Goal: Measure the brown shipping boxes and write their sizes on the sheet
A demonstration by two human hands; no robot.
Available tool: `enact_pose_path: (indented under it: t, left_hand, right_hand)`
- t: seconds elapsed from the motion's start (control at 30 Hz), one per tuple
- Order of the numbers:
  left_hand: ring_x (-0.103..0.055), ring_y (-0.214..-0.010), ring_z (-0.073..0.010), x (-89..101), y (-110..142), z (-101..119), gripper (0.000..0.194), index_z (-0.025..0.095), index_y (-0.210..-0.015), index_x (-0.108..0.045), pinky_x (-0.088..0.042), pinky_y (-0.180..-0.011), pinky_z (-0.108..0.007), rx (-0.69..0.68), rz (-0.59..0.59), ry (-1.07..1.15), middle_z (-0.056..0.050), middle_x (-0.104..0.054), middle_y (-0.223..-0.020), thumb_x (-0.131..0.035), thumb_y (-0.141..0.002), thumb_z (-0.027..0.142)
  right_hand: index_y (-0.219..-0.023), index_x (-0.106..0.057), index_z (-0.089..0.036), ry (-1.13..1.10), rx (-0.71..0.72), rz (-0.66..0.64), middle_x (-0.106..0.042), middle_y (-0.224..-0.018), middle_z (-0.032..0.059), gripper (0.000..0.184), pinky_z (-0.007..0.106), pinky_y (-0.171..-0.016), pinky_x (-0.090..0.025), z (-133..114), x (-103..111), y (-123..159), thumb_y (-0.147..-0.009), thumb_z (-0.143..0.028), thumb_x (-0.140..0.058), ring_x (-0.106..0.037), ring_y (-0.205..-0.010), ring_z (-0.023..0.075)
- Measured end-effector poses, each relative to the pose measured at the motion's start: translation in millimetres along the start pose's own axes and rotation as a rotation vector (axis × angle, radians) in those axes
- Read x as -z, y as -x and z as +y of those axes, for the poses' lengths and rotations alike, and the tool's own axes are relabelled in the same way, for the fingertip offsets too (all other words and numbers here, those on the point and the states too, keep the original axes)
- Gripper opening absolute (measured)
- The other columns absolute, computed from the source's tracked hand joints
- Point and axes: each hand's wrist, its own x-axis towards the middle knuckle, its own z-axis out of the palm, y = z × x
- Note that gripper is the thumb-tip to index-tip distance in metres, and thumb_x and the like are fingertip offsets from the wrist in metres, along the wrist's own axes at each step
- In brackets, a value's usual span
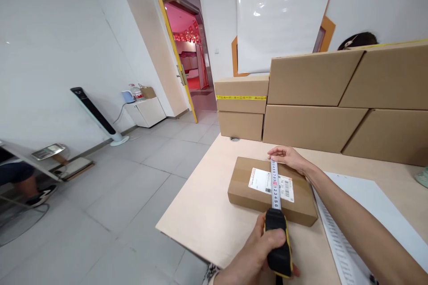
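A small brown cardboard box (242,180) lies flat near the table's left side, a white shipping label (259,178) on its top. My left hand (252,249) is wrapped round a black and yellow tape measure (277,240) just off the box's near edge, thumb on its case. Across the box top and over the label runs the pulled-out silver blade (274,182). At the far edge of the box, my right hand (289,158) grips the blade's end between its fingers. The exact hold of those fingertips is partly hidden.
Large cardboard boxes (314,127) are stacked along the table's back. Printed sheets (368,196) lie under my right forearm. A person's head shows behind the boxes. On the floor to the left stand a tower fan (96,113) and a platform scale (75,169).
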Motion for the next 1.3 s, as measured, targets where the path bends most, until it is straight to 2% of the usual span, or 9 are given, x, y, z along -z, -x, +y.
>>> enact_pose_path:
  t: [0.1,0.23,0.33,0.43,0.6,0.73,0.9,1.0,1.3]
  left_hand:
    - [-0.066,-0.073,-0.0220,0.6,7,-2,0.082,0.025,-0.125,-0.042,-0.050,-0.064,-0.035,0.065,-0.071,0.067,-0.003,-0.058,-0.087,-0.077,-0.060,0.060]
    - [-0.068,-0.083,-0.0224,4.2,17,0,0.064,0.026,-0.117,-0.047,-0.051,-0.074,-0.037,0.098,-0.134,0.167,-0.004,-0.060,-0.098,-0.076,-0.067,0.056]
    - [-0.069,-0.089,-0.0264,10.2,20,0,0.060,0.025,-0.116,-0.049,-0.051,-0.076,-0.040,0.094,-0.193,0.201,-0.006,-0.060,-0.107,-0.073,-0.069,0.054]
    - [-0.068,-0.091,-0.0297,19.1,19,-3,0.061,0.023,-0.117,-0.050,-0.051,-0.074,-0.040,0.060,-0.170,0.192,-0.009,-0.062,-0.107,-0.073,-0.068,0.051]
    - [-0.065,-0.080,-0.0226,26.8,16,-8,0.062,0.021,-0.116,-0.057,-0.047,-0.066,-0.031,-0.062,-0.046,0.086,-0.007,-0.063,-0.095,-0.080,-0.063,0.042]
    - [-0.060,-0.078,-0.0169,18.3,18,-3,0.067,0.021,-0.122,-0.059,-0.045,-0.072,-0.028,-0.125,-0.070,0.069,-0.006,-0.062,-0.098,-0.083,-0.062,0.040]
    - [-0.056,-0.085,-0.0147,6.9,19,6,0.080,0.024,-0.133,-0.054,-0.041,-0.073,-0.022,-0.070,-0.140,0.139,-0.004,-0.061,-0.103,-0.085,-0.060,0.038]
    - [-0.054,-0.080,-0.0126,7.0,19,7,0.085,0.025,-0.135,-0.052,-0.039,-0.068,-0.020,-0.030,-0.139,0.149,-0.003,-0.060,-0.099,-0.086,-0.058,0.037]
    - [-0.054,-0.074,-0.0135,5.0,19,9,0.091,0.024,-0.138,-0.048,-0.037,-0.063,-0.023,-0.023,-0.123,0.106,-0.003,-0.059,-0.095,-0.087,-0.058,0.039]
  right_hand:
    - [-0.078,-0.075,-0.019,0.054,-0.023,-0.055,-0.074,-0.075,0.0036,0.034,0.036,-0.079,-0.050,0,-3,1,-0.055,-0.042,-0.085,-0.066,-0.075,0.0195]
    - [-0.074,-0.077,-0.018,0.099,-0.052,-0.093,-0.074,-0.074,0.0034,0.032,0.035,-0.076,-0.049,-3,-4,3,-0.055,-0.043,-0.083,-0.064,-0.073,0.0190]
    - [-0.074,-0.077,-0.019,0.108,-0.059,-0.104,-0.074,-0.074,0.0032,0.032,0.034,-0.076,-0.048,-5,-4,7,-0.055,-0.044,-0.083,-0.063,-0.073,0.0188]
    - [-0.074,-0.077,-0.018,0.108,-0.062,-0.116,-0.074,-0.075,0.0034,0.033,0.034,-0.076,-0.048,-5,-5,11,-0.057,-0.046,-0.082,-0.063,-0.073,0.0187]
    - [-0.074,-0.076,-0.019,0.092,-0.064,-0.115,-0.074,-0.078,0.0039,0.034,0.035,-0.077,-0.049,-2,-5,15,-0.057,-0.047,-0.083,-0.064,-0.075,0.0189]
    - [-0.073,-0.076,-0.019,0.078,-0.065,-0.113,-0.074,-0.077,0.0034,0.033,0.035,-0.078,-0.049,-1,-5,14,-0.056,-0.047,-0.084,-0.064,-0.075,0.0189]
    - [-0.075,-0.076,-0.019,0.069,-0.063,-0.115,-0.073,-0.077,0.0034,0.031,0.035,-0.079,-0.048,-1,-5,15,-0.058,-0.044,-0.084,-0.064,-0.075,0.0182]
    - [-0.075,-0.076,-0.019,0.061,-0.063,-0.119,-0.073,-0.077,0.0030,0.031,0.034,-0.078,-0.048,-1,-5,14,-0.058,-0.043,-0.084,-0.064,-0.074,0.0176]
    - [-0.075,-0.075,-0.018,0.051,-0.075,-0.116,-0.073,-0.075,0.0022,0.031,0.033,-0.077,-0.048,3,-5,11,-0.058,-0.043,-0.084,-0.063,-0.073,0.0169]
